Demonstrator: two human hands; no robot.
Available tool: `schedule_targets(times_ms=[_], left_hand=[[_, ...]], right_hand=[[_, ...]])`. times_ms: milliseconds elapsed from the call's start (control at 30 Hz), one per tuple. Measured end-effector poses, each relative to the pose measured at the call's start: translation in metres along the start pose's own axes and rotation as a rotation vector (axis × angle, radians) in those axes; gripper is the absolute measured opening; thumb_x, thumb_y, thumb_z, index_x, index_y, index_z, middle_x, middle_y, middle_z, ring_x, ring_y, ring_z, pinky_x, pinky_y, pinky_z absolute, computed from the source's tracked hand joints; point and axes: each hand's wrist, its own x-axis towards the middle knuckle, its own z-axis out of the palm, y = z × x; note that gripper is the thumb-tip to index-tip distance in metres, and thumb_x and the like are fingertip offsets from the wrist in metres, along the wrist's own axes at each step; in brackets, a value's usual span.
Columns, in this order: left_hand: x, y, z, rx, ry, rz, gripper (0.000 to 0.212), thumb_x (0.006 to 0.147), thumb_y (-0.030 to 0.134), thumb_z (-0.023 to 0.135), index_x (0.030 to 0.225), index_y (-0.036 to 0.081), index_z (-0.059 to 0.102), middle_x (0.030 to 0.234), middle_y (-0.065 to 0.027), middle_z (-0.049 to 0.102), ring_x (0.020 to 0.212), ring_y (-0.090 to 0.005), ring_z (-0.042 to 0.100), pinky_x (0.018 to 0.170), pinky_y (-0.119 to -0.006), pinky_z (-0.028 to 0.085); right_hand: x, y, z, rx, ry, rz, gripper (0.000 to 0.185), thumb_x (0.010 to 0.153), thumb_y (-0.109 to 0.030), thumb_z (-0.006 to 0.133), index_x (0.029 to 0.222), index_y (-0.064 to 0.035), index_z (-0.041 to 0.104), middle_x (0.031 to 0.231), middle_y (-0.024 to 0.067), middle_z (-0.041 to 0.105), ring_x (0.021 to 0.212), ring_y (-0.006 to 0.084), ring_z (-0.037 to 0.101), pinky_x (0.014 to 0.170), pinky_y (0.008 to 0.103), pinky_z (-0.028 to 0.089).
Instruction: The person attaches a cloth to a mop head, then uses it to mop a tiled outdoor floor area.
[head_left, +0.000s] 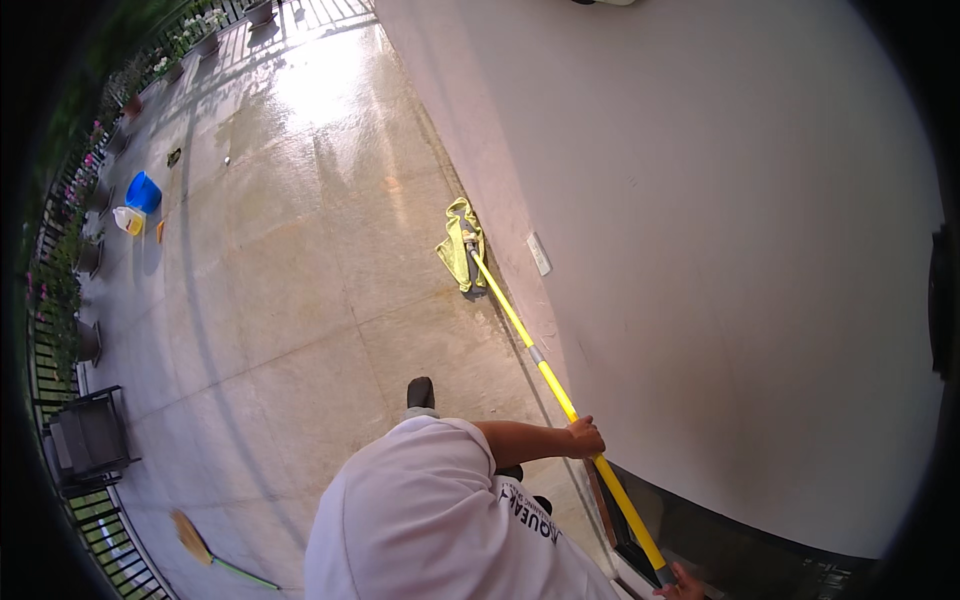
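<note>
My left hand (585, 437) is wrapped around a yellow telescopic pole (556, 390) below its grey collar. Lower down, my right hand (681, 583) grips the pole near its grey end, partly cut off by the bottom rim of the picture. The pole reaches forward to a flat mop head (472, 282) lying on the floor close to the foot of the wall. A yellow-green cloth (453, 251) is draped loosely over that head, one corner spread out to the left.
A pale wall (712, 225) with a socket plate (538, 253) runs along my right. Wet, shiny floor (300, 135) stretches ahead. At the left are a blue bucket (143, 193), a jug of yellow liquid (128, 220), potted plants (88, 341), a dark chair (88, 435) and a broom (192, 537).
</note>
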Motion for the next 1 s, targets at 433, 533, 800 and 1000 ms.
schedule_targets(times_ms=[433,533,800,1000], left_hand=[[-0.119,-0.179,-0.052,-0.068,0.369,-0.598,0.030,0.082,0.017,0.042,0.108,0.025,0.054,0.097,-0.0022,0.054,0.097,-0.0199,0.050,0.097,-0.050,0.024],[-0.182,-0.233,-0.078,0.041,0.375,-0.799,0.039,0.081,0.013,0.043,0.119,0.022,0.045,0.110,-0.0051,0.048,0.104,-0.0220,0.046,0.098,-0.050,0.024],[-0.323,-0.219,-0.075,0.036,0.366,-1.220,0.047,0.079,0.008,0.047,0.124,0.019,0.039,0.112,-0.0071,0.046,0.108,-0.0234,0.044,0.096,-0.051,0.026],[-0.309,-0.179,-0.065,-0.118,0.222,-1.234,0.053,0.076,0.007,0.051,0.125,0.019,0.037,0.114,-0.0097,0.045,0.108,-0.0255,0.043,0.093,-0.050,0.029]], right_hand=[[0.161,-0.150,0.112,-0.575,0.096,-0.528,0.032,0.079,-0.021,0.056,0.110,-0.0122,0.057,0.061,0.0119,0.055,0.059,0.0268,0.057,0.056,0.0367,0.045],[0.227,-0.235,0.148,-0.684,0.131,-0.631,0.037,0.081,-0.026,0.052,0.117,-0.0193,0.052,0.061,0.0110,0.054,0.056,0.0273,0.056,0.053,0.0389,0.046],[0.396,-0.487,0.268,-0.552,0.028,-0.703,0.046,0.078,-0.019,0.055,0.122,-0.0166,0.045,0.094,0.0140,0.061,0.087,0.0317,0.058,0.074,0.0392,0.047],[0.406,-0.491,0.295,-0.641,-0.041,-0.768,0.051,0.075,-0.009,0.049,0.125,-0.0175,0.042,0.100,0.0144,0.059,0.092,0.0318,0.057,0.078,0.0402,0.046]])
